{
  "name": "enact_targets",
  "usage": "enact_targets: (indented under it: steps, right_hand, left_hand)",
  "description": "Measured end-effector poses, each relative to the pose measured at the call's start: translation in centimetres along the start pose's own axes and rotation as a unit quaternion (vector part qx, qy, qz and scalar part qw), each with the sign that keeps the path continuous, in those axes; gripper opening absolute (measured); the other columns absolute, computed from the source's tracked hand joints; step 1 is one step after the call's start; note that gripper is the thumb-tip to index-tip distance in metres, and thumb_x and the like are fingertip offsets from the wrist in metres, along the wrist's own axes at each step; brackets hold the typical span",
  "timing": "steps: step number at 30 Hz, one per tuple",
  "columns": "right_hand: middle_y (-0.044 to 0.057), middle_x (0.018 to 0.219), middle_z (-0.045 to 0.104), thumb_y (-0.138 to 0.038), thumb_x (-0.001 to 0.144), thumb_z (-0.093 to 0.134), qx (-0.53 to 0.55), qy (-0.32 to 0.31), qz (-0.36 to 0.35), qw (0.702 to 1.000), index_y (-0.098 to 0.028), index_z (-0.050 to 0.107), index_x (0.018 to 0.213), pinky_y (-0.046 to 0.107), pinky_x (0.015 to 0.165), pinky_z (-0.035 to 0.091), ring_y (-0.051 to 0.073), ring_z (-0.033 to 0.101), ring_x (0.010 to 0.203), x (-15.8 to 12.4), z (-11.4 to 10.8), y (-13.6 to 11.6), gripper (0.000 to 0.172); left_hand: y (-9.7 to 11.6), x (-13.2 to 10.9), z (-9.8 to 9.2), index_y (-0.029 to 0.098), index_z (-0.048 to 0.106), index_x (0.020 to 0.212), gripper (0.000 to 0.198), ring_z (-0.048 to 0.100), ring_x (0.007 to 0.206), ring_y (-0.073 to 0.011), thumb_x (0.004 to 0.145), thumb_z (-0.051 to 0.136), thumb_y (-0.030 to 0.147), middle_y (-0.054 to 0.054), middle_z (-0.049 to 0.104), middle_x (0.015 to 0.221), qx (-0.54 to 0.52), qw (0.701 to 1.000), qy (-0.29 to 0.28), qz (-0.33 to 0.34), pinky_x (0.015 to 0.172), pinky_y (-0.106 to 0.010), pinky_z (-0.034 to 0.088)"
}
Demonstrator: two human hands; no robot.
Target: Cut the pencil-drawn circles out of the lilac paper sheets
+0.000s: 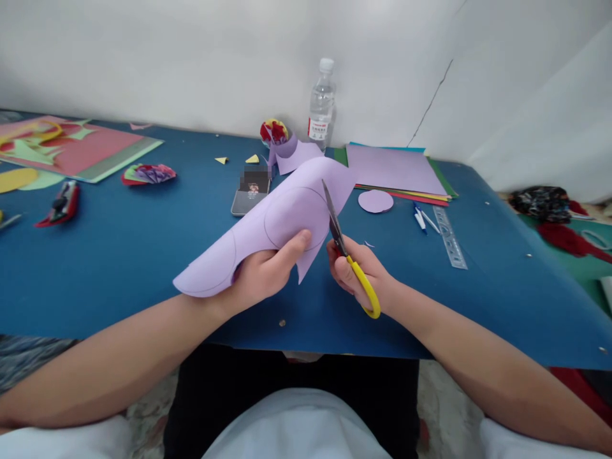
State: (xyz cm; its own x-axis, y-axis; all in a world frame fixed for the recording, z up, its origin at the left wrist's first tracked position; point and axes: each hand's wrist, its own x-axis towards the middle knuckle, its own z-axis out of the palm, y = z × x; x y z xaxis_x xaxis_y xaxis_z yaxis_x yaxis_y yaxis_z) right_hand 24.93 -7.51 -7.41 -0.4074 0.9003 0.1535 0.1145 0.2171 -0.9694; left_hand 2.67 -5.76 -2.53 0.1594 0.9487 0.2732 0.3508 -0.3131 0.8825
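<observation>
A curled sheet of purple paper [282,204] with circles drawn on it is held up above the table by my left hand [268,271]. My thumb presses on its face and the other fingers are hidden behind it. In my right hand [358,268] are scissors [337,233] with yellow handles, fingers wrapped round the grips. Their dark blades point up and away, against the right part of the sheet near the edge of a drawn circle. A cut purple paper circle [375,201] lies on the table to the right of the sheet.
A water bottle [322,105] stands by the wall, near a purple offcut [299,155] and a colourful paper ball [274,131]. A phone [251,194] lies behind the sheet. At right are stacked coloured papers [396,169], pens [421,218] and a ruler [449,237]; at left, a stapler [62,204].
</observation>
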Motion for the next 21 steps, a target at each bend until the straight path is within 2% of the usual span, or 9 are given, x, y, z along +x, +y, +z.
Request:
enact_targets:
  steps: [4, 8, 12, 21]
  right_hand:
    - [-0.005, 0.07, 0.047, -0.09, 0.104, 0.06, -0.006, 0.003, 0.006, 1.0, -0.026, 0.053, 0.098, 0.029, 0.05, 0.033, 0.015, 0.04, 0.06, 0.0, -0.1, -0.2, 0.064]
    - [-0.004, 0.069, 0.047, -0.09, 0.103, 0.061, -0.006, 0.0, 0.002, 1.0, -0.026, 0.053, 0.096, 0.029, 0.05, 0.033, 0.014, 0.04, 0.059, 0.0, -0.2, -0.3, 0.065]
    - [-0.005, 0.068, 0.048, -0.09, 0.103, 0.061, -0.013, -0.002, 0.004, 1.0, -0.026, 0.053, 0.096, 0.029, 0.051, 0.033, 0.014, 0.041, 0.059, 0.1, -0.3, -0.6, 0.065]
    - [-0.005, 0.067, 0.047, -0.089, 0.103, 0.062, -0.029, -0.014, -0.002, 0.999, -0.025, 0.053, 0.094, 0.029, 0.052, 0.034, 0.014, 0.041, 0.059, 0.3, -0.6, -1.0, 0.065]
  left_hand:
    - [-0.2, 0.1, 0.0, 0.029, 0.09, 0.117, 0.039, 0.076, 0.142, -0.0393, 0.097, 0.07, 0.056, -0.004, 0.091, 0.101, -0.021, 1.0, 0.002, -0.022, 0.141, -0.048, 0.05]
    - [-1.5, 0.1, 0.0, 0.031, 0.091, 0.117, 0.039, 0.074, 0.145, -0.0392, 0.1, 0.072, 0.06, -0.004, 0.09, 0.101, -0.023, 1.0, -0.003, -0.012, 0.144, -0.049, 0.046]
    - [-2.5, 0.0, 0.1, 0.031, 0.092, 0.118, 0.039, 0.076, 0.142, -0.0395, 0.102, 0.071, 0.06, -0.004, 0.09, 0.098, -0.038, 0.999, 0.001, -0.023, 0.142, -0.05, 0.05]
    - [-2.4, 0.1, -0.2, 0.031, 0.091, 0.119, 0.032, 0.079, 0.133, -0.0399, 0.105, 0.07, 0.05, -0.005, 0.087, 0.091, -0.063, 0.998, -0.003, -0.024, 0.135, -0.054, 0.057]
